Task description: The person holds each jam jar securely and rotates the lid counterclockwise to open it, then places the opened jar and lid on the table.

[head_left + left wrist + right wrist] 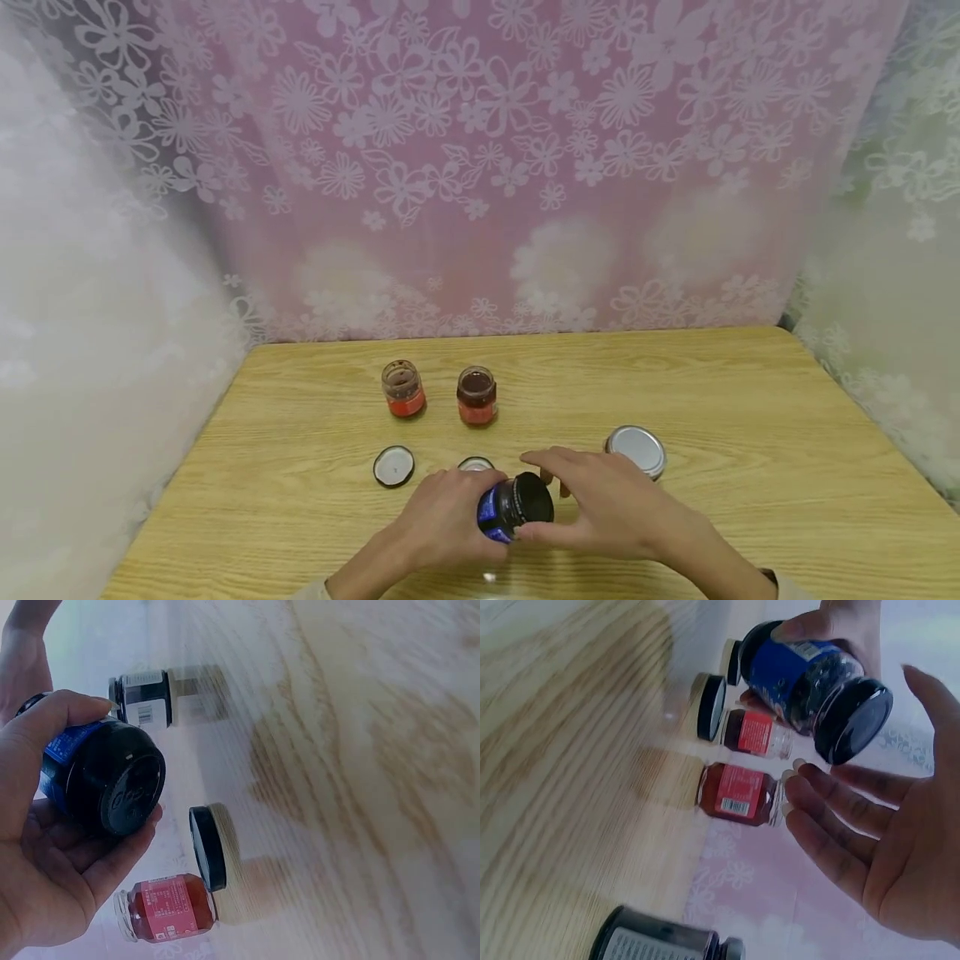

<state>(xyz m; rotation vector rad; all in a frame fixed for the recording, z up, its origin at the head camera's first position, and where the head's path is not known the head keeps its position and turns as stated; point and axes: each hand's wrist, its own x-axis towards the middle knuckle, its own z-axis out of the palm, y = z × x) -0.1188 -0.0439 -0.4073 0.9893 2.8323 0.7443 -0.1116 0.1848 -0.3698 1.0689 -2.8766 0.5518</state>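
Observation:
My left hand [450, 518] grips a dark glass jar [495, 512] with a blue label around its body, tilted above the table. Its black lid [535, 497] is on and faces my right hand [611, 510]. In the right wrist view that lid [853, 720] sits on the jar, and the right hand [885, 832] is beside it with fingers spread and holding nothing. The jar's dark base [133, 793] shows in the left wrist view, with the left thumb and fingers around the sides.
Two lidless jars with red labels, a left one [406, 403] and a right one [477, 408], stand farther back. One loose lid [393, 466] lies upturned at left; another lid [476, 462] is partly behind the left hand. A jar with a silver lid [637, 450] stands beyond the right hand.

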